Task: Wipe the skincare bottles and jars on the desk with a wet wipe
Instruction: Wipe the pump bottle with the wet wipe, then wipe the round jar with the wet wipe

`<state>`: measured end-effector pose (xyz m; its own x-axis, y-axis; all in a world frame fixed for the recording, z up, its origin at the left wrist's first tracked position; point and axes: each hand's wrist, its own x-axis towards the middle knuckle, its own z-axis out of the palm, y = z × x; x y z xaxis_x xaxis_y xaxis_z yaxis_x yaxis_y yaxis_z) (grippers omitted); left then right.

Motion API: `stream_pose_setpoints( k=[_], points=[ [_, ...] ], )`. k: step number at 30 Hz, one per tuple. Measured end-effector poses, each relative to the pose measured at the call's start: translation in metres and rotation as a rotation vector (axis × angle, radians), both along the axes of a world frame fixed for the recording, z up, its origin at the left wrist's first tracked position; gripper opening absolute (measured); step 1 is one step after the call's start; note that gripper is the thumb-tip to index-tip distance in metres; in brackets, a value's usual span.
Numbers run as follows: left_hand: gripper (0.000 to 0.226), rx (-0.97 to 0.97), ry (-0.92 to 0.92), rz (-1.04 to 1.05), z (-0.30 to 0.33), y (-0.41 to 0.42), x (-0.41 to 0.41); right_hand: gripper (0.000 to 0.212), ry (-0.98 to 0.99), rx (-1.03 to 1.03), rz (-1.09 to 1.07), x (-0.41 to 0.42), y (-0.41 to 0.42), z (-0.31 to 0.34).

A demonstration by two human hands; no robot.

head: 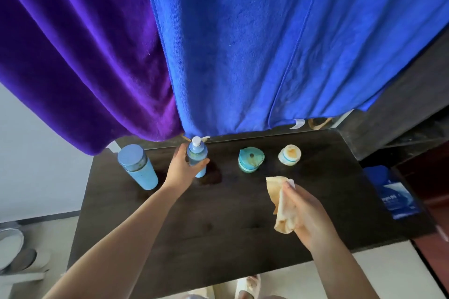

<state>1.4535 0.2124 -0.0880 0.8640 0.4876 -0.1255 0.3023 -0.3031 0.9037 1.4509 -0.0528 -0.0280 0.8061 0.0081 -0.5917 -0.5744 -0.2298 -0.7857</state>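
Blue pump bottle [197,156] stands at desk [218,226] rear, left hand [181,168] wrapped round it. Right hand [307,213] clutches stained wet wipe [281,204]. Risk: lifting could tip neighbouring tall bottle [137,166]; soiled wipe may smear.

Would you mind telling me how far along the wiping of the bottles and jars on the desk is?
Nothing shows which containers are already wiped, though the wet wipe in the right hand is stained, suggesting use. In hand: the left hand grips the pump bottle standing on the desk. The tall bottle, teal jar and white jar stand untouched.
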Motion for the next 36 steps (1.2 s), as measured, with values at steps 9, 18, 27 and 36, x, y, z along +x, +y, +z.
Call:
stream_pose_setpoints(
  k=[9,18,27,36],
  points=[
    [0.03,0.141,-0.042,0.147,-0.017,-0.042,-0.046,0.008,0.09,0.404,-0.122,-0.001,-0.002,-0.007],
    [0.091,0.09,0.133,-0.113,-0.043,-0.11,0.033,0.032,0.089,0.368,-0.114,0.018,-0.039,-0.013],
    [0.079,0.198,0.16,0.067,-0.058,-0.134,0.067,0.033,0.116,0.318,0.077,0.07,-0.09,-0.003],
    [0.072,0.099,-0.17,-0.077,0.024,-0.192,0.041,0.026,-0.386,0.124,0.489,0.12,-0.055,0.029]
  ],
)
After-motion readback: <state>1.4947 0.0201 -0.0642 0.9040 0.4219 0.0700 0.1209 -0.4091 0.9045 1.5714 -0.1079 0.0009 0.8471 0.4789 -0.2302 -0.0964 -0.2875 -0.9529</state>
